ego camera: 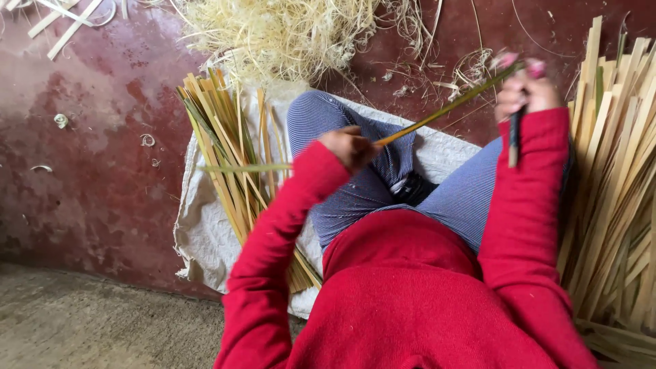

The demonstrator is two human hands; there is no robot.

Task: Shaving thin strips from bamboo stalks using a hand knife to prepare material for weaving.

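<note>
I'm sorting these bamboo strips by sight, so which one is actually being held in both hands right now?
The single green-yellow strip slanting across the lap: the left hand holds its lower end, the right hand its upper. All others lie in piles.

We list a thin strip (444, 109), split cane or bamboo, smooth, green-skinned with a pale yellow end. At frame centre-left, a bundle of like strips (225, 150), matt and fibrous. Top centre, a heap of shavings (280, 27), dry and wispy. Beneath, a cloth (205, 232), coarse off-white weave. Sleeves (273, 232) of red knit, soft. Floor (89, 150), dark red, faintly glossy, worn.
</note>
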